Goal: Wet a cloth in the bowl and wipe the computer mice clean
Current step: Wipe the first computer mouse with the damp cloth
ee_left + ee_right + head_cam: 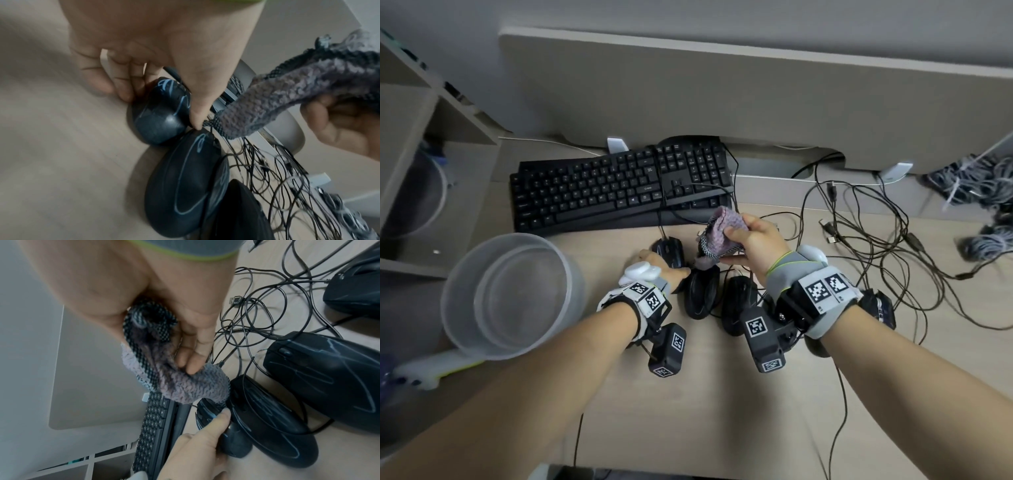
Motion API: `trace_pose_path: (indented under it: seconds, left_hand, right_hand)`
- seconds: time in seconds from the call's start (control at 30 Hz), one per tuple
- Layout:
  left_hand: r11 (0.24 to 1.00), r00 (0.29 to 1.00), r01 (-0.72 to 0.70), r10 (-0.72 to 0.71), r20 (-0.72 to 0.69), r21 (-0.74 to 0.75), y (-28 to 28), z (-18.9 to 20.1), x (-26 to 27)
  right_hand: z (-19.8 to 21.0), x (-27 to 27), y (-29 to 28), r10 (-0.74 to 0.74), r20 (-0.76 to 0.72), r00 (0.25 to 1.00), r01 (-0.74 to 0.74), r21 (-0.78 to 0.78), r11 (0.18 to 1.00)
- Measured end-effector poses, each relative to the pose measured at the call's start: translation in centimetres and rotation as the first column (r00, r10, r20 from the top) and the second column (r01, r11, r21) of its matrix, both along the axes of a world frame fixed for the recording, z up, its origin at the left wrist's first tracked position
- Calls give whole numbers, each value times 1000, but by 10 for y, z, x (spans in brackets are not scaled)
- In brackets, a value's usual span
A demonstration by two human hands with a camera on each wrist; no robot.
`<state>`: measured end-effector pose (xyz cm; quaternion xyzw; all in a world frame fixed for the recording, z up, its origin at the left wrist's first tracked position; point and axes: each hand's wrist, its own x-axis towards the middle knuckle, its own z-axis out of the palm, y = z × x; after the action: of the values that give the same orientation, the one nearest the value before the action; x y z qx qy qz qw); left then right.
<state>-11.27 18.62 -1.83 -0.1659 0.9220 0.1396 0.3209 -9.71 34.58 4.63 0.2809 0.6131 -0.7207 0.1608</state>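
Several black wired mice lie side by side on the wooden desk. My left hand grips the leftmost mouse with thumb and fingers curled round its sides; in the left wrist view this mouse touches a larger mouse. My right hand holds a bunched purple-grey cloth just above and right of the gripped mouse. In the right wrist view the cloth hangs over that mouse. A translucent bowl stands at the left.
A black keyboard lies behind the mice. Tangled black cables spread over the desk's right half, with another mouse beside my right wrist. Shelving stands at the left, and a grey panel closes the back.
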Motion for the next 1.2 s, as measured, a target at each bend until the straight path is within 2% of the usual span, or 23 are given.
trace_pose_path:
  seconds: [0.13,0.27,0.33,0.43,0.53,0.6,0.7,0.8,0.83,0.9,0.97,1.03,1.2]
  left_hand:
    - [995,990,-100,102,-93,25,-6,-7,9]
    - [990,972,-120,132,-193,74,-23,-1,26]
    - [981,952,-136,168,-257,137,-34,2,33]
    - [959,930,-98,183,-317,266,-43,9,41]
    - [936,924,-39,168,-344,350,-51,8,47]
    - [909,917,15,153,-368,416,-59,1,59]
    - [852,909,43,184,-375,522,-64,-6,67]
    - [769,891,83,228,-393,634,-68,-14,73]
    - [737,886,92,247,-393,670,-69,-13,74]
    - [695,855,170,248,-455,699,-72,-13,78]
    - [684,846,222,218,-486,695,-74,-13,79]
    - [694,824,256,207,-527,673,-78,-21,87]
    - [623,761,330,268,-590,709,-89,-33,128]
  right_hand:
    - [-7,0,-5,62,-32,998,-62,7,998]
    - [-11,6,-14,144,-67,987,-140,57,988]
    - [-14,10,-23,190,-106,976,-175,136,975]
    - [-17,14,-37,318,-194,928,-192,482,855]
    - [-20,20,-52,423,-289,859,-148,650,745]
    - [-28,30,-67,510,-276,814,-148,751,643]
    - [-34,37,-77,614,-243,751,-181,818,545]
    - [-43,44,-85,665,-236,709,-175,855,489]
    - [-44,43,-86,671,-234,703,-194,845,498]
    - [-48,47,-86,675,-258,691,-179,844,505]
    - [-49,50,-85,701,-269,661,-152,866,476]
    - [-53,62,-87,726,-298,619,-83,895,438]
    - [-63,114,-101,744,-380,550,133,919,370]
